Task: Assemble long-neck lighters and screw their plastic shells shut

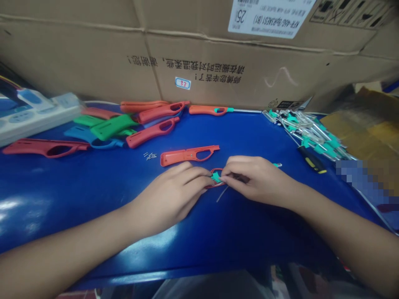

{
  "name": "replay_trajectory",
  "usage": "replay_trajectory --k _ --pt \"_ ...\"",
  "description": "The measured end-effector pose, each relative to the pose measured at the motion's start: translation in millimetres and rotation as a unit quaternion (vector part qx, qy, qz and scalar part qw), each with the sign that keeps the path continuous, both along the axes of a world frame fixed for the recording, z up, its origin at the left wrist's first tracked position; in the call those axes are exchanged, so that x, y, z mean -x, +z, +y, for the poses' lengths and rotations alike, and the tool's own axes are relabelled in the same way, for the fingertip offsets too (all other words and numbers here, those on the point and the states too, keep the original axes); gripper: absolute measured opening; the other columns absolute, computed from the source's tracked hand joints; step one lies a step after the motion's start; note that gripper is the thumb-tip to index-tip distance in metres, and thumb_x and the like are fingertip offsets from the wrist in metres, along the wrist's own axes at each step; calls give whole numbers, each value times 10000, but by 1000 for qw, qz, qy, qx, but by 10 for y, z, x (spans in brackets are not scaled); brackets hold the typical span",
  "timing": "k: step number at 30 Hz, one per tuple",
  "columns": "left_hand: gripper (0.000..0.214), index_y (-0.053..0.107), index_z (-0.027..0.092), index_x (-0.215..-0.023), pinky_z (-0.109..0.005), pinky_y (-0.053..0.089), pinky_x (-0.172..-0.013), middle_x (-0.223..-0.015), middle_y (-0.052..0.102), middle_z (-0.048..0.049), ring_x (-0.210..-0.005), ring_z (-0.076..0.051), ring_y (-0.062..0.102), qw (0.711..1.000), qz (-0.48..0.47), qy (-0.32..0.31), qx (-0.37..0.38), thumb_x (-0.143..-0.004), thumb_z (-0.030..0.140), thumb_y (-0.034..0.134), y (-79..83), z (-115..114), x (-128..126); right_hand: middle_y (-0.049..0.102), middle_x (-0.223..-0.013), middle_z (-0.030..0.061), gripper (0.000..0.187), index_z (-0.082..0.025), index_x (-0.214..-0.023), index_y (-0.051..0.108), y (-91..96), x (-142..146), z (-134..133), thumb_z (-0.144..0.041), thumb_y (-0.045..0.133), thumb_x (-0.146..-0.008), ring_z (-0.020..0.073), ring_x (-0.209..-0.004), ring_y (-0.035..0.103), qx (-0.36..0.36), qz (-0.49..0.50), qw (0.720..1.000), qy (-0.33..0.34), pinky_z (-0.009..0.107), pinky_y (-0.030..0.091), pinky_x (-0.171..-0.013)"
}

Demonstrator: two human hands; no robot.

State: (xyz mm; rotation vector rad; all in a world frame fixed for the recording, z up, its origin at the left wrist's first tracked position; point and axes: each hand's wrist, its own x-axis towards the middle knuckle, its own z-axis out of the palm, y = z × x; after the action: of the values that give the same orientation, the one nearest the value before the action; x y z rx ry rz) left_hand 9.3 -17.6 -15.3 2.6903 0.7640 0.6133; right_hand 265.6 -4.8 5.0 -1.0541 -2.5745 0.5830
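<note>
Near the middle of the blue table, my left hand (176, 189) curls over a red lighter casing half (217, 170), most of which it hides. A green trigger piece (215, 177) sits in the casing's loop. My right hand (254, 176) closes on the trigger piece's right side with thumb and fingers. From under the fingertips a thin clear strand (222, 194) hangs down, and a green-and-metal tip (277, 165) shows beyond my right hand. Just behind lies another red casing half (187, 155), its hollow side up. Left of that are several small metal pins (150, 156).
Red, green and blue casings (112, 126) are heaped at the left by a white power strip (40, 112). An assembled orange lighter (202, 110) lies before a large cardboard box (193, 50). At right are metal tubes with green triggers (311, 128) and a black-yellow screwdriver (311, 160).
</note>
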Motion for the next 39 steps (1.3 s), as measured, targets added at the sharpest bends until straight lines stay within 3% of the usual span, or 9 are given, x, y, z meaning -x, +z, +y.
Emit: replay_trajectory --k 7,15,23,31,36,39 --pt "307 679 165 -1277 -451 585 -929 -1249 697 -107 -1092 -271 627 996 40 -18 -81 -1038 172 486 51 22 0 654 -842 31 169 -178 -893 659 61 -71 39 -241 556 -1012 132 -738 580 -31 24 999 -13 254 413 -671" --pt "308 685 188 -1276 -461 574 -936 -1273 682 -100 -1086 -275 626 995 61 -18 -79 -1020 167 513 77 16 6 686 -959 43 143 -209 -937 692 221 -283 85 -240 564 -994 162 -843 633 -24 -46 999 12 281 435 -715" --pt "315 687 168 -1277 -470 585 -931 -1264 693 -104 -1091 -285 622 995 63 -20 -81 -1022 165 502 79 29 -2 691 -1047 26 141 -225 -1008 719 230 -292 79 -176 597 -956 151 -860 655 13 -76 996 51 270 452 -721" --pt "324 682 164 -1290 -443 602 -965 -1274 710 -111 -1120 -267 667 990 55 -34 -129 -1016 166 510 59 64 57 695 -1063 47 178 -224 -1056 734 251 -292 58 -222 572 -984 156 -864 663 -15 -73 996 43 277 488 -718" --pt "303 679 127 -1268 -435 636 -939 -1254 741 -109 -1086 -267 726 986 35 -35 -162 -1016 150 511 55 67 97 699 -1253 89 301 -210 -1260 697 219 -206 21 -238 532 -1009 219 -1136 629 -96 -57 992 64 345 522 -901" --pt "282 683 104 -1238 -429 651 -925 -1250 746 -120 -1082 -269 747 986 24 -37 -159 -1020 142 508 65 54 100 691 -1357 67 374 -178 -1370 632 173 -159 -1 -242 548 -1011 229 -1302 561 -91 -65 987 114 414 454 -1089"
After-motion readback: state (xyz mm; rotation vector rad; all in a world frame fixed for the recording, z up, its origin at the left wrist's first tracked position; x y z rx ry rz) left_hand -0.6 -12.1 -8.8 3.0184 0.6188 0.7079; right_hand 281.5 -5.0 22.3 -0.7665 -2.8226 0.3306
